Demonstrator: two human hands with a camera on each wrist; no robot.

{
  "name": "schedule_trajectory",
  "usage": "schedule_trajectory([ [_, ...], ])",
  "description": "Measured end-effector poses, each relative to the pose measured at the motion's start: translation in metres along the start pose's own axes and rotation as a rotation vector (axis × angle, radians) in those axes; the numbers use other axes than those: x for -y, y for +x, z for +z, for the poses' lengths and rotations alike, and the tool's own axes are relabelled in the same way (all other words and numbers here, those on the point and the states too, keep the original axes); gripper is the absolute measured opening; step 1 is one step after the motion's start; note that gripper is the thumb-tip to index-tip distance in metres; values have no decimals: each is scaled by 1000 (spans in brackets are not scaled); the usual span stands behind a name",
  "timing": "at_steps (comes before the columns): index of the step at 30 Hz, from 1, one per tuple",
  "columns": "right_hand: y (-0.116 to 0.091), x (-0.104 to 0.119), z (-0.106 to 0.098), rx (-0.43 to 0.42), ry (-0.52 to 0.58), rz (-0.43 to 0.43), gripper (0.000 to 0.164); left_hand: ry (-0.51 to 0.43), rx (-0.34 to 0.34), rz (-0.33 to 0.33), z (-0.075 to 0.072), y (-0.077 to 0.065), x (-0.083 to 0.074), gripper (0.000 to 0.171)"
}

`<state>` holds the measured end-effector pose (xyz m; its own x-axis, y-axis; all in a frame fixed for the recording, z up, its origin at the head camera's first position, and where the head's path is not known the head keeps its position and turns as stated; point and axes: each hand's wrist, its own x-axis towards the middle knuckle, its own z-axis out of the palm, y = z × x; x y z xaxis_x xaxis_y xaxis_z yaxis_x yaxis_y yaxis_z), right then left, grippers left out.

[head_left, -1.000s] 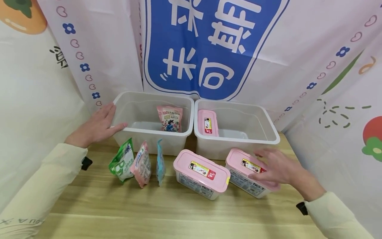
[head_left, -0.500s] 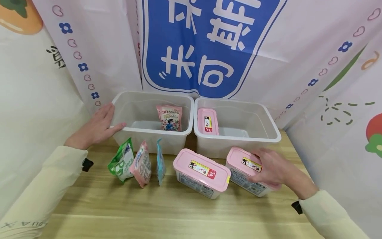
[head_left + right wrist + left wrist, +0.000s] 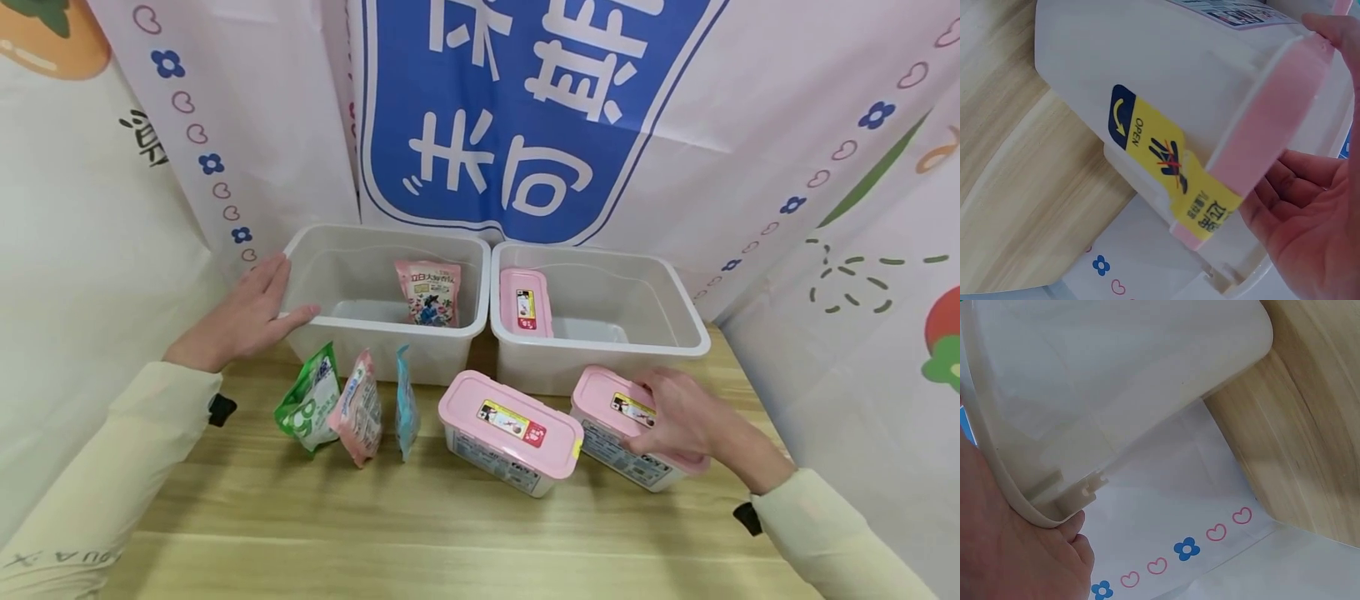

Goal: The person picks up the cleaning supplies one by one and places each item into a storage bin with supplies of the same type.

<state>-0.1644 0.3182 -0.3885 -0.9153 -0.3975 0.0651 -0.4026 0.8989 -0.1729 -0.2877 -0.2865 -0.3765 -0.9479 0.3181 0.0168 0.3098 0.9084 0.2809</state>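
My right hand [image 3: 682, 414] straddles the pink lid of a white plastic box [image 3: 633, 462], thumb on the near side and fingers on the far side. The right wrist view shows this box [image 3: 1147, 94] end-on, with a yellow OPEN label across lid and wall. At the left end of the left grey bin [image 3: 386, 342], my left hand [image 3: 243, 312] grips the rim, thumb over the front edge. Fingertips curl under the rim [image 3: 1022, 509] in the left wrist view. A second pink-lidded box [image 3: 491, 454] stands left of the held one.
Green [image 3: 311, 404], pink [image 3: 360, 412] and blue [image 3: 406, 408] packets stand in front of the left bin, which contains a pink packet [image 3: 431, 292]. The right grey bin [image 3: 592, 362] contains a pink-lidded box [image 3: 525, 302]. A printed cloth [image 3: 675, 192] hangs behind.
My right hand has come down onto the right-hand box and closed its fingers around the lid. The left hand stays on the bin rim, and the boxes and packets keep their places.
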Motion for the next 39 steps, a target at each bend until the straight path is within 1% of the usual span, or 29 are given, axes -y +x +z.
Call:
schedule_trajectory([
  [8,-1,-3,2,-27,14,-20,55,10,-9,15,0,2,-1,101],
  [15,-3,-2,-1,-19,25,-18,58,16,11,3,-1,1,-2,101],
  [22,-5,0,-11,-11,34,-18,56,16,30,-11,-3,0,-3,102],
  [29,-8,3,-20,-10,37,-32,53,25,7,17,-2,1,-3,100],
  [31,-9,4,-22,-12,29,-39,52,26,9,20,-3,1,-3,100],
  [39,-10,9,-36,-27,18,-58,57,30,24,2,-3,1,-3,101],
])
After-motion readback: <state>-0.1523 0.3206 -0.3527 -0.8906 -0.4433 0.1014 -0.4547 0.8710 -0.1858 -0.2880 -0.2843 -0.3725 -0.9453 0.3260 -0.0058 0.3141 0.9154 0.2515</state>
